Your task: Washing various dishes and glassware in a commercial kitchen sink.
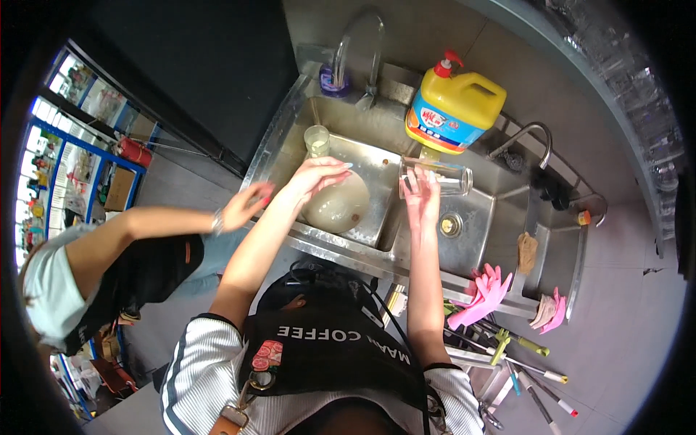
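The right hand [420, 194] grips a clear glass tumbler [438, 177] held sideways above the right basin of the steel sink [471, 239]. The left hand [317, 174], fingers together and curled, hovers over murky water in the left basin. A co-worker's hand [245, 205] rests at the sink's left rim. Two curved taps stand behind.

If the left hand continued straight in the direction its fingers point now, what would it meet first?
The left hand points right over the basin of cloudy water; going on, it would probably first reach the clear glass held by the right hand, though depth is unclear.
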A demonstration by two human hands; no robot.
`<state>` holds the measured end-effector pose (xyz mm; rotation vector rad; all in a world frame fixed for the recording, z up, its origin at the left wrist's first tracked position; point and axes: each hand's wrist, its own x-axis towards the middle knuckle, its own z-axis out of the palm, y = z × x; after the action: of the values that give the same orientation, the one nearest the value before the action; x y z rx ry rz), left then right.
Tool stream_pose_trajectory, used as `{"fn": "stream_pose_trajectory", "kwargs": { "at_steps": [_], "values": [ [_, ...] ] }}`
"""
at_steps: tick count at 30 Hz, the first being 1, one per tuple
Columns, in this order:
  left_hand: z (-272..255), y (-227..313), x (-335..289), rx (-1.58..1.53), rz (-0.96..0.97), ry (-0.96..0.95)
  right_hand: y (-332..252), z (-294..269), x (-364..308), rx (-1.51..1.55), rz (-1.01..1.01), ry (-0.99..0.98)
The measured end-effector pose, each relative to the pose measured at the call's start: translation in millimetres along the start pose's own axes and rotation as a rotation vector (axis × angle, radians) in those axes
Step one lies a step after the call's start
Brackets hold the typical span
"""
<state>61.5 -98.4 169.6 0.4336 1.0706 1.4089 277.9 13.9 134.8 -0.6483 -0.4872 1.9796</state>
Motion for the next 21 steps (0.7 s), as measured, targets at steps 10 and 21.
{"fn": "stream_pose_trajectory", "kwargs": {
  "at_steps": [10, 21],
  "values": [
    [-64, 13, -35, 0.008, 0.346, 0.491, 7, 11, 19, 0.142, 0.349, 0.042],
    [-116, 162, -118, 0.992, 1.122, 1.568, 7, -28, -6, -0.013, 0.416, 0.075]
  ]
}}
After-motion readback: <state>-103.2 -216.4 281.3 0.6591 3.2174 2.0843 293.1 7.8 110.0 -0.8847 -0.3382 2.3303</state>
